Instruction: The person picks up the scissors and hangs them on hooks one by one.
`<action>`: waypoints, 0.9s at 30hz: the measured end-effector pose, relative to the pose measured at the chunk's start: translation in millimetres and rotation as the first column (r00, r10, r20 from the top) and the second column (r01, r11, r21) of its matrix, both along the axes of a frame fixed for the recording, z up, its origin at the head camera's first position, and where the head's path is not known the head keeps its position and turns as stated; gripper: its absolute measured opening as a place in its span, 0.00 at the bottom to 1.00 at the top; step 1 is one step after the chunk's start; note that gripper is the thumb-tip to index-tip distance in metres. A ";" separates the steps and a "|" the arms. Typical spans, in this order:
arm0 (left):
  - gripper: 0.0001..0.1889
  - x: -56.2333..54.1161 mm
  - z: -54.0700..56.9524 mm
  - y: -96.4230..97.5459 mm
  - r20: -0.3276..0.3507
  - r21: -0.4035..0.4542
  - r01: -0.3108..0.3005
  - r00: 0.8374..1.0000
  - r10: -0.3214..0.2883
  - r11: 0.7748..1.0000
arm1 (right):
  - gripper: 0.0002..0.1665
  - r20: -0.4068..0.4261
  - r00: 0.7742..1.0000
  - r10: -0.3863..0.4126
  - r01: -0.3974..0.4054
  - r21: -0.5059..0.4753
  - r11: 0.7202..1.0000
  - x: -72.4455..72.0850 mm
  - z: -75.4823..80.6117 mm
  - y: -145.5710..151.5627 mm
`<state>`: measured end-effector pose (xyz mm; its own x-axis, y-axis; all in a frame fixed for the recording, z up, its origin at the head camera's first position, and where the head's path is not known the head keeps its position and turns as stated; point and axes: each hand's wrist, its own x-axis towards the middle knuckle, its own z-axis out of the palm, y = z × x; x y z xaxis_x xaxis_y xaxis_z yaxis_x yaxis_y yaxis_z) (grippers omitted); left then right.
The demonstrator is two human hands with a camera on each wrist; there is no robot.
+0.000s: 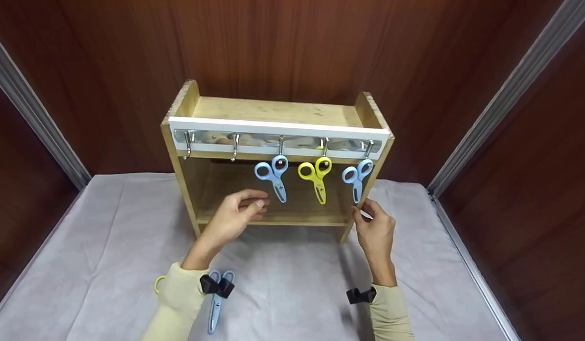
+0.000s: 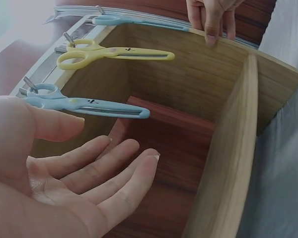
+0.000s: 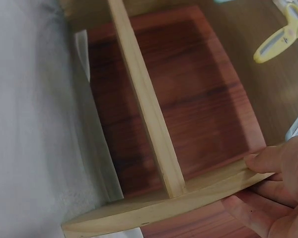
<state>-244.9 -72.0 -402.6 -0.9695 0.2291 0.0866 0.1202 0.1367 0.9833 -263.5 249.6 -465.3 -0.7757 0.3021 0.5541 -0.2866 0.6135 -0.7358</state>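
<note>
A small wooden shelf (image 1: 273, 222) stands upright, with a metal hook rack (image 1: 259, 140) along its upper front. Blue scissors (image 1: 274, 176), yellow scissors (image 1: 317, 181) and a second blue pair (image 1: 356, 179) hang by their handle loops from the middle and right hooks. My left hand (image 1: 235, 213) hovers in front of the shelf, fingers relaxed and holding nothing, just left of the first blue scissors' blade. With thumb inside and fingers outside, my right hand (image 3: 273, 188) grips the shelf's right side panel (image 3: 213, 191), right below the second blue scissors' tip.
On the grey cloth (image 1: 283, 293) lie another pair of blue scissors (image 1: 216, 308) by my left wrist. A yellow handle loop (image 1: 158, 284) pokes out from behind my left sleeve. Two hooks (image 1: 235, 147) at the left hold nothing. Dark wood-look walls (image 1: 283, 47) surround the table.
</note>
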 end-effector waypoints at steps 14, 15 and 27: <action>0.14 31.6 -29.7 -19.1 -0.053 -0.262 -0.098 0.995 0.087 0.960 | 0.11 -0.009 1.000 -0.002 0.002 -0.002 1.000 -1.4 -0.5 0.8; 0.15 33.8 -31.7 -19.8 -0.061 -0.288 -0.107 0.994 0.093 0.952 | 0.11 -0.011 1.000 -0.006 0.006 0.000 1.000 -1.5 -0.8 1.0; 0.19 53.8 -74.2 -29.6 -0.394 -0.585 -0.298 0.917 0.056 0.754 | 0.10 -0.014 1.000 0.006 -0.006 -0.018 1.000 -0.8 -0.8 0.6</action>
